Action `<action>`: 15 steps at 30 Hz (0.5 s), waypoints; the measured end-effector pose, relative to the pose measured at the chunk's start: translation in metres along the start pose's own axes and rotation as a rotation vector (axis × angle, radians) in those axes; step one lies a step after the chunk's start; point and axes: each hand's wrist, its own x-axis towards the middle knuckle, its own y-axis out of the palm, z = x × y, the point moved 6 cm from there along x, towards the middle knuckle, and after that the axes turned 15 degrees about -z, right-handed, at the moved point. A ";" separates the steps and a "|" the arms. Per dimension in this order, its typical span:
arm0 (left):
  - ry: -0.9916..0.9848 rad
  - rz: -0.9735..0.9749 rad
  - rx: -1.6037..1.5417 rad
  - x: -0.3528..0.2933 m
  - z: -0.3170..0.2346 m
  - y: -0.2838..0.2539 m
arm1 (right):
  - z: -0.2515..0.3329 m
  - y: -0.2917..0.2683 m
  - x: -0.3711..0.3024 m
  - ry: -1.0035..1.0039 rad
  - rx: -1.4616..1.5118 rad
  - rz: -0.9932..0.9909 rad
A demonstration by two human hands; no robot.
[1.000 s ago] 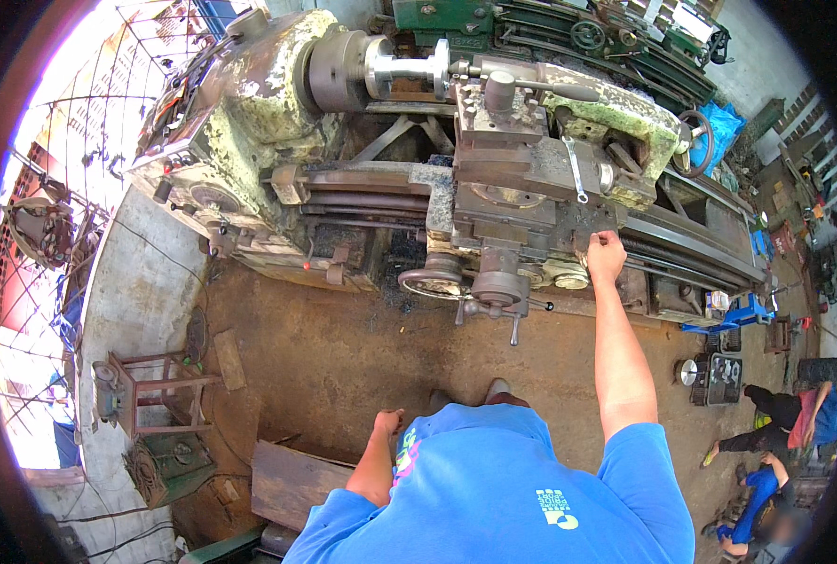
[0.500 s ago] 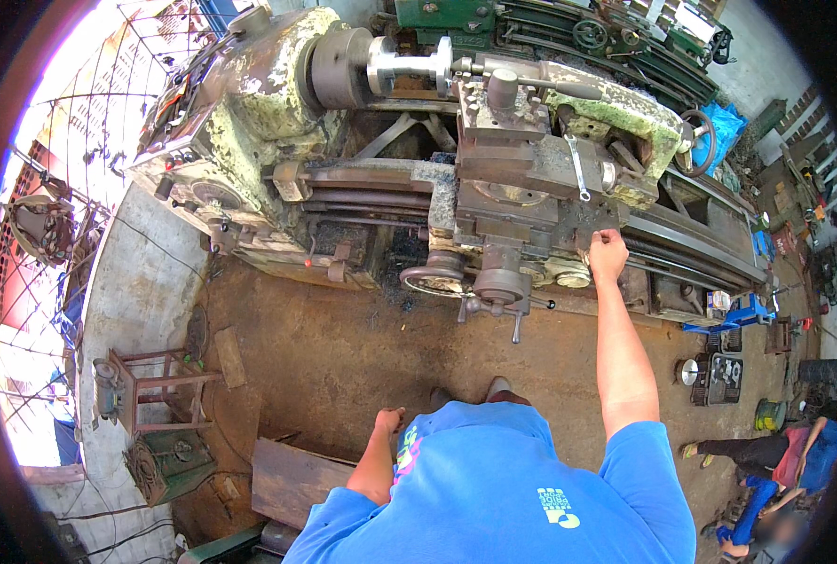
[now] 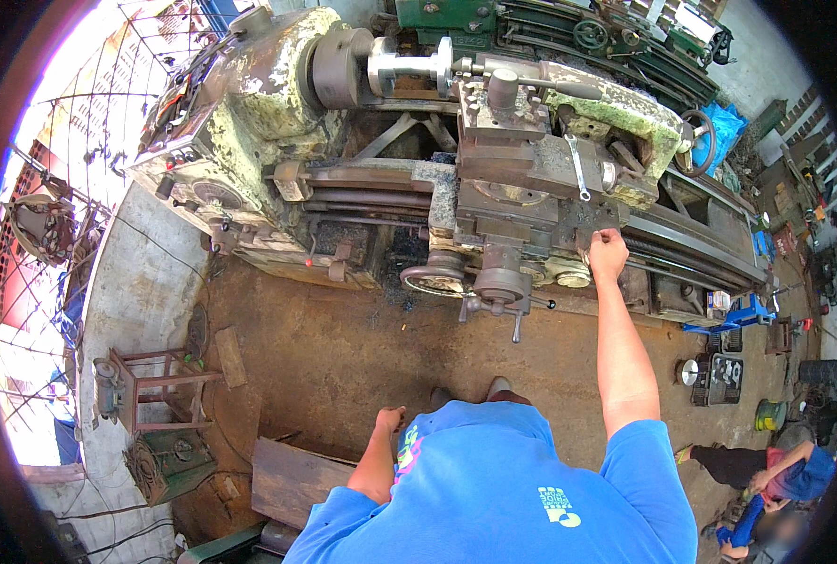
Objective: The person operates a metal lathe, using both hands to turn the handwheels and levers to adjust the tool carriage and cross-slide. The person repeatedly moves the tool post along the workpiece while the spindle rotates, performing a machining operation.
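My right hand [image 3: 608, 252] is at the right end of the carriage [image 3: 503, 226] of a worn lathe, its fingers curled together. What they pinch, if anything, is hidden. My left hand [image 3: 390, 419] hangs low beside my body, loosely closed, with nothing visible in it. A shiny flanged metal workpiece [image 3: 411, 66] extends from the lathe chuck [image 3: 339, 68] toward the tailstock [image 3: 625, 103]. Beside it stands the tool post [image 3: 503, 89]. A spanner [image 3: 578, 169] lies on the carriage above my right hand. A handwheel [image 3: 434, 280] and a cross-slide handle [image 3: 505, 289] are on the near side.
Another green lathe [image 3: 588, 33] stands behind. On the left are a small metal stand [image 3: 160, 381] and a green metal box [image 3: 169, 461]. Trays of parts [image 3: 719, 378] lie on the floor at right, near another person [image 3: 795, 475] bending low. Metal chips lie below the bed.
The person at the lower right has shifted, bending further down with the arms drawn in. My two hands and the lathe show no visible change.
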 end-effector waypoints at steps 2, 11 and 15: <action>0.019 0.005 -0.033 0.000 -0.001 0.001 | -0.001 0.000 0.000 0.004 0.004 -0.003; 0.004 -0.002 -0.053 0.002 0.001 0.001 | 0.001 -0.001 0.000 0.006 -0.013 0.004; -0.039 -0.019 -0.051 0.001 0.005 0.001 | 0.004 -0.003 0.000 -0.013 0.004 0.002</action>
